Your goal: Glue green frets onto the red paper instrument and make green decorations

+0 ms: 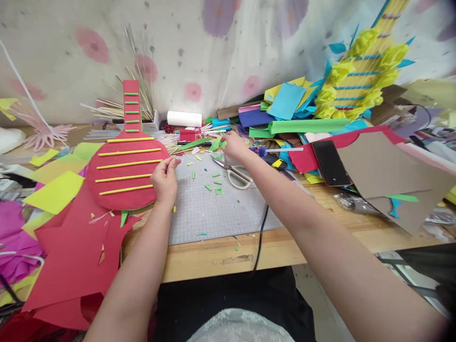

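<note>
My left hand (166,180) is closed in a pinch beside the right edge of a red paper guitar shape (128,170); anything between the fingertips is too small to make out. Yellow strips cross the guitar's body, and short green strips cross its neck. Farther back, my right hand (234,145) reaches over the mat's far edge with curled fingers, against green paper scraps (215,144). What it pinches, if anything, is hidden. Scissors (233,173) lie partly opened below that hand. Small green cut pieces (217,182) are scattered on the grey cutting mat (213,216).
A blue glue gun (261,151) lies behind my right forearm, and a black cord (262,232) hangs over the table edge. A phone (331,163) rests on cardboard at right. A yellow-flowered guitar (359,85) stands behind. Red paper (76,256) covers the left.
</note>
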### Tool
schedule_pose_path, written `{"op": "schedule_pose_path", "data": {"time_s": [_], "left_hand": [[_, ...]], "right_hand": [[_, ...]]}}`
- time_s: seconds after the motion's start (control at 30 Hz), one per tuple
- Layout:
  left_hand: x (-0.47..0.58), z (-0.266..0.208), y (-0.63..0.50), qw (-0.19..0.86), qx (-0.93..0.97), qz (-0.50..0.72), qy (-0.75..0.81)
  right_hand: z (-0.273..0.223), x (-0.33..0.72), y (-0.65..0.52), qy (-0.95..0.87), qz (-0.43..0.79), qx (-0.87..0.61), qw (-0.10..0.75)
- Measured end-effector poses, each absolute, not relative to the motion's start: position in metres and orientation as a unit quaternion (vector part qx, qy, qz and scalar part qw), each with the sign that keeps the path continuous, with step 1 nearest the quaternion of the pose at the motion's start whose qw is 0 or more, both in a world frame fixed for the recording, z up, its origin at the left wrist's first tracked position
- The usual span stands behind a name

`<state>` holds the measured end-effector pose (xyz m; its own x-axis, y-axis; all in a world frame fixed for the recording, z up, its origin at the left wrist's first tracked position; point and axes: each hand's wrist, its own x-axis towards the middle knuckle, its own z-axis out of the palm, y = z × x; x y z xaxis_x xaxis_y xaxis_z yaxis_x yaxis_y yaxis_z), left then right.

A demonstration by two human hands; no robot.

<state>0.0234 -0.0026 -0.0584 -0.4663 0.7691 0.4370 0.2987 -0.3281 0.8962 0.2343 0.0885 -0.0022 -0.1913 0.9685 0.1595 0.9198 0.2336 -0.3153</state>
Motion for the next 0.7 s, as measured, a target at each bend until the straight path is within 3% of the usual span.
{"op": "schedule_pose_path", "data": {"time_s": [0.37, 0.5, 0.7], "left_hand": [[0.028, -0.051, -0.008, 0.088, 0.535, 0.627, 0.56], [0.03, -0.043, -0.01, 0.035, 0.544, 0.602, 0.584], [0.025, -0.003, 0.003, 0.057, 0.507, 0.613, 0.603]], "right_hand": [[-0.032, 0.237, 0.021, -0.815, 0.027, -0.574, 0.07], [-0.041, 0.239, 0.015, -0.813, 0.014, -0.576, 0.085], [-0.041, 0.251, 0.013, -0.783, -0.012, -0.611, 0.111]]}}
